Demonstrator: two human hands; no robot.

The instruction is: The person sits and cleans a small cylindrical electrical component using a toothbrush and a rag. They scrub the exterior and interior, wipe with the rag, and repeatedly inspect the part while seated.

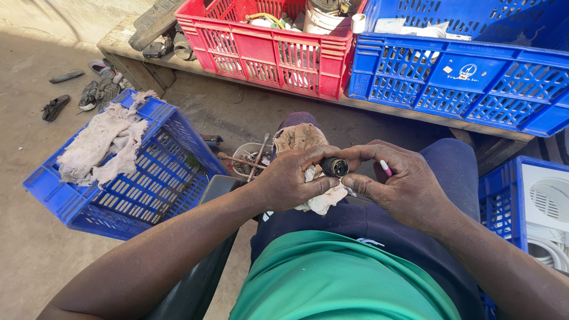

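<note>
From the head view, the left hand (290, 178) and right hand (403, 186) both have their grip clenched on a small black cylindrical part (335, 167) held above the lap, over a whitish rag (323, 198), with a blue crate (127, 172) to the left.

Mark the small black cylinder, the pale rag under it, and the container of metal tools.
small black cylinder (335, 167), head view, its open round end.
pale rag (323, 201), head view, the fold hanging below the hands.
container of metal tools (240, 155), head view, its near rim.
</note>
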